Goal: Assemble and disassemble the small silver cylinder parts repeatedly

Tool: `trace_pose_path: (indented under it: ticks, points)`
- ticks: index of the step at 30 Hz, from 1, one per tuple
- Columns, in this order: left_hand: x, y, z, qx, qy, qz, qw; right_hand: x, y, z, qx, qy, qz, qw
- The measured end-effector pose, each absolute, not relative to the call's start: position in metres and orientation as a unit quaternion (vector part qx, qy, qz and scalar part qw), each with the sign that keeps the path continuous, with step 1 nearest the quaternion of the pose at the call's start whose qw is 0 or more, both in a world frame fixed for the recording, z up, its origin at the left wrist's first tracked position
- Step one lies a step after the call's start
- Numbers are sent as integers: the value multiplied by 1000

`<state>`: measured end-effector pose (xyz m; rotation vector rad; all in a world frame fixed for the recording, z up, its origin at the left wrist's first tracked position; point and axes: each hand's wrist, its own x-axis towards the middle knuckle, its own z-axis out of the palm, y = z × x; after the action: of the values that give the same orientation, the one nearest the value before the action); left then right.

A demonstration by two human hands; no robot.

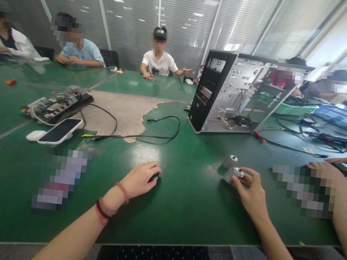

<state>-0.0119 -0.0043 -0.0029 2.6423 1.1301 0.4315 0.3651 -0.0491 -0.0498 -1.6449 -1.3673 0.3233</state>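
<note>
My left hand (142,179) rests on the green table (178,215) with its fingers curled; a dark spot shows between thumb and fingers, and what they hold, if anything, is unclear. To the right, my right hand (252,194) has its thumb and fingers around a small can-shaped container (237,174) with a silvery top. A second, similar container (231,161) stands upright just behind it, untouched by either hand.
Behind the containers stands an open computer case (211,92). A black cable (172,136), circuit parts (58,105) and a phone (62,131) lie left of it. Another person's hands (329,170) are at the right; several people sit around the table.
</note>
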Motion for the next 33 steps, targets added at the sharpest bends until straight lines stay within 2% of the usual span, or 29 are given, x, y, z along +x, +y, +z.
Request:
trace_pose_path:
  ticks: [6, 12, 15, 20, 26, 33]
  points:
    - [-13, -6, 0, 899, 395, 142, 121, 305, -27, -20, -548, -584, 331, 499]
    - [-15, -3, 0, 896, 399, 157, 114, 216, 5, -12, -427, -648, 466, 425]
    - [-16, -2, -1, 891, 411, 166, 103, 188, 12, -21, -386, -607, 560, 412]
    - [-15, 0, -2, 891, 414, 163, 89, 185, 3, -29, -353, -437, 726, 396]
    - [-10, -1, -3, 894, 406, 155, 105, 198, 0, -25, -336, -309, 785, 419]
    - [-12, 0, -2, 893, 407, 160, 105, 192, -4, -30, -325, -242, 836, 370]
